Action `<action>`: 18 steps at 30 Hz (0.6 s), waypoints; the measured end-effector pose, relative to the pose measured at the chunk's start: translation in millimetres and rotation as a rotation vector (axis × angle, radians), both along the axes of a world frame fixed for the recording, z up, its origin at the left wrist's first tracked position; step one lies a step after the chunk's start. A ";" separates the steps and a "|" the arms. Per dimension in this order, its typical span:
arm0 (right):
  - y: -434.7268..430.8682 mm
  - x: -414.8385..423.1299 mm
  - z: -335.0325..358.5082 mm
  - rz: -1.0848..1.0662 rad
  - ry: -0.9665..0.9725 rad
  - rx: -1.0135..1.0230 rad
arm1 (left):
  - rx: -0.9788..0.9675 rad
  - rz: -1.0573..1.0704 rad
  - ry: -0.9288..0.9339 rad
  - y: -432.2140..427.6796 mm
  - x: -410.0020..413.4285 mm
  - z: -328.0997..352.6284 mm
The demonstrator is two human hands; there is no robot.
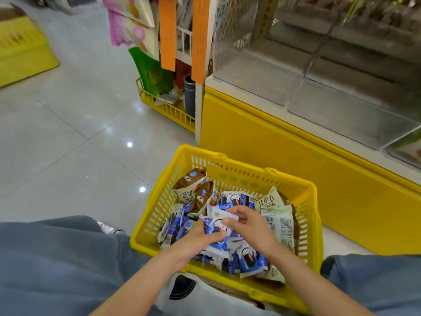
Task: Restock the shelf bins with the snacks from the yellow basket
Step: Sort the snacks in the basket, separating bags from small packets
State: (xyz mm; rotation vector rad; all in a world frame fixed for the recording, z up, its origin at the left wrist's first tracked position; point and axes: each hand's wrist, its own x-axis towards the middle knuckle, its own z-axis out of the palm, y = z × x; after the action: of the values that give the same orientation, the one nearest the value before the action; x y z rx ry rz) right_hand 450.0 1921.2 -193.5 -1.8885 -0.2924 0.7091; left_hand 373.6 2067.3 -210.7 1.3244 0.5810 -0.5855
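The left hand (198,238) and right hand (247,224) each pinch small blue snack packs (215,225) in the yellow basket (241,179), so gather a neat bunch before lifting.

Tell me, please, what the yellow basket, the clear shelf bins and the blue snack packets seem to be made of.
The yellow basket: moulded plastic, semi-glossy, judging by its slotted lattice walls. The clear shelf bins: transparent rigid plastic, perhaps acrylic; one sees straight through them. The blue snack packets: thin glossy printed film, probably plastic; they are crinkled and catch light.
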 end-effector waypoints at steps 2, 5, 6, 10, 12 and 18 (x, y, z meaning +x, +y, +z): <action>0.4 0.2 -1.0 -0.053 -0.061 0.031 | 0.057 0.015 -0.023 -1.7 3.3 0.8; -12.9 1.6 -5.3 -0.095 -0.287 -0.192 | 0.063 0.122 0.016 -1.6 8.5 4.8; -22.2 1.9 -12.2 -0.048 -0.386 -0.342 | 0.059 0.151 0.024 -2.3 11.1 3.2; -58.4 -9.3 -55.2 0.133 -0.261 -0.709 | 0.103 0.167 0.074 -9.3 20.2 -0.8; -66.2 -15.2 -71.9 0.157 -0.167 -0.737 | 0.120 0.173 0.096 -12.1 22.9 -3.0; -58.1 -18.8 -91.9 0.159 -0.048 -0.691 | 0.144 0.206 0.147 -17.0 30.0 -6.1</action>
State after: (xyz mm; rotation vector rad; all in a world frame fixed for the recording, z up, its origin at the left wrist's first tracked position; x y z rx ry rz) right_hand 431.2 1863.1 -285.4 -2.5581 -0.2468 0.9552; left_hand 403.6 2050.3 -216.9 1.3429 0.8832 -0.4805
